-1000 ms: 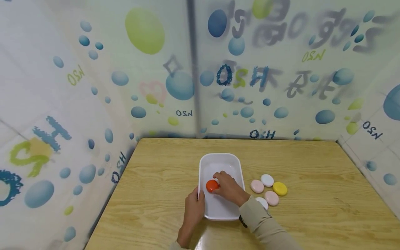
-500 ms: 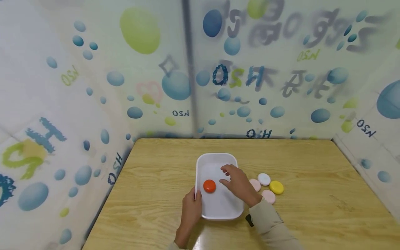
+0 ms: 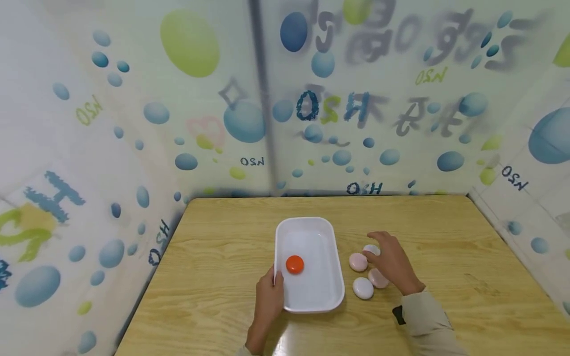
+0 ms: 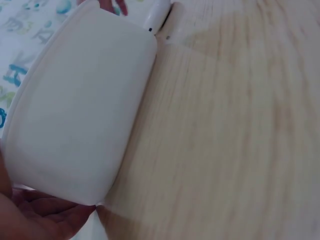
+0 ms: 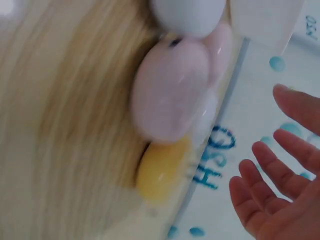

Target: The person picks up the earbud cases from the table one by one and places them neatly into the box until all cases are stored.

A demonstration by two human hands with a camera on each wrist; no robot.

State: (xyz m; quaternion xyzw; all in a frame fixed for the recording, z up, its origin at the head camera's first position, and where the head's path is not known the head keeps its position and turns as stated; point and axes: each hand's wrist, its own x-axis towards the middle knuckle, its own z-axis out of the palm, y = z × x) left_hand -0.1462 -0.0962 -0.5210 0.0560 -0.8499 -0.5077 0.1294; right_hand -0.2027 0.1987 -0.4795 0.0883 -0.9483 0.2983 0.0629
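Note:
A white rectangular tray point(image 3: 311, 240) stands on the table, holding one glossy red-orange disc point(image 3: 295, 264). My left hand point(image 3: 268, 299) grips the tray's left side, thumb over the rim and fingers against the outer wall. To the tray's right, my right hand point(image 3: 394, 264) hovers over a cluster of rounded discs, fingers spread and holding nothing. In that cluster are a near white disc point(image 3: 363, 288), a far white disc point(image 3: 372, 249), a left pink disc point(image 3: 358, 262) and a right pink disc point(image 3: 377, 278). The hand hides the yellow disc point(image 5: 162, 172) in the head view; the right wrist view shows it.
The wooden table point(image 3: 222, 257) is bounded by a patterned back wall point(image 3: 294, 148) and side walls. A dark band piece point(image 3: 399, 315) sits at my right sleeve.
My right hand has let go of the red-orange disc inside the tray and moved right, over the cluster. The left hand still grips the tray. The view has shifted slightly.

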